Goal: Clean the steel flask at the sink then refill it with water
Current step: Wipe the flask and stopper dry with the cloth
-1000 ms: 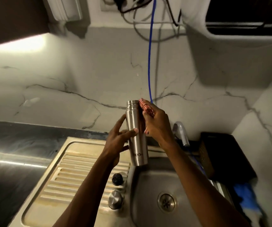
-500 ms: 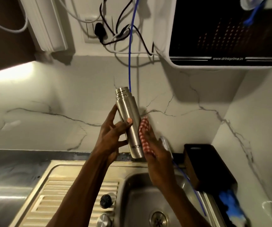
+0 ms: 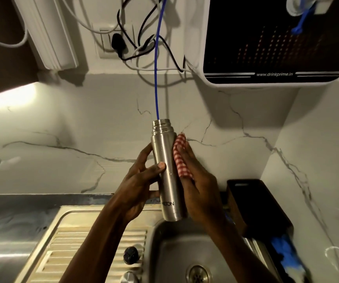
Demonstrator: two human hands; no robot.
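My steel flask (image 3: pixel 167 176) looks brushed and satin-smooth; the checked cloth (image 3: pixel 181 160) against it is soft woven fabric; the sink (image 3: pixel 176 248) below is dull stainless metal.

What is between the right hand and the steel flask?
A red checked cloth lies under the right hand, against the steel flask. How far it reaches under the palm is hidden.
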